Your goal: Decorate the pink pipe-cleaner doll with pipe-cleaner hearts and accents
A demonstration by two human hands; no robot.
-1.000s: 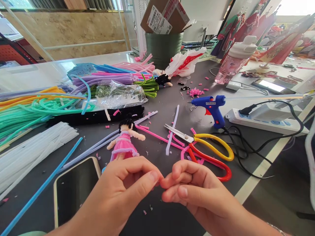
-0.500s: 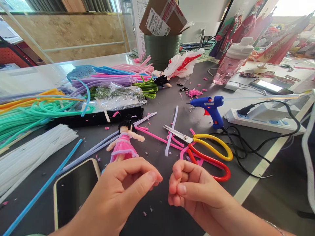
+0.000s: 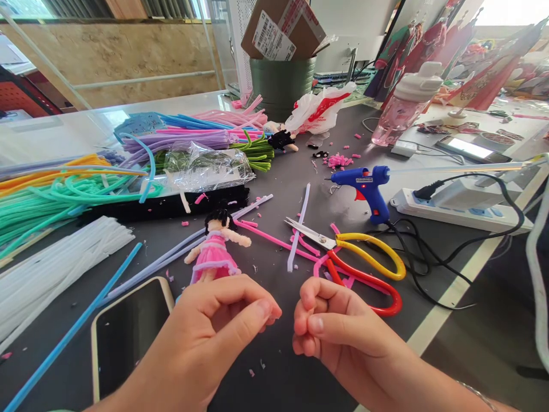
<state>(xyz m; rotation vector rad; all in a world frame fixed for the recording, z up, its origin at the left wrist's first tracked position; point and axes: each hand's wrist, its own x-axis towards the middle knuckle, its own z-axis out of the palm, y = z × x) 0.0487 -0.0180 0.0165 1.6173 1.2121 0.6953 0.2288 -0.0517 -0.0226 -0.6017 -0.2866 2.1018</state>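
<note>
My left hand (image 3: 234, 326) hovers over the dark tabletop with its fingers curled and its thumb pressed along the index finger. Nothing shows in it. Across a small gap, my right hand (image 3: 337, 329) is also closed, thumb tip against bent fingers, with no object visible there. Just beyond my left hand lies a small doll (image 3: 217, 249) with black hair and a pink dress; the hand covers its feet. Scissors (image 3: 343, 249) with one yellow and one red handle lie partly open beyond my right hand. A lilac pipe cleaner piece (image 3: 299, 229) lies at their blades.
A blue hot glue gun (image 3: 364, 186) stands at right by a white power strip (image 3: 461, 212) and black cables. Bundles of pipe cleaners (image 3: 55, 200) fill the left. A phone (image 3: 128, 337) lies beside my left forearm. A pink bottle (image 3: 405, 106) and a green bin (image 3: 282, 86) stand behind.
Both hands keep the same closed pose. The whole view has shifted very slightly; no object has been moved.
</note>
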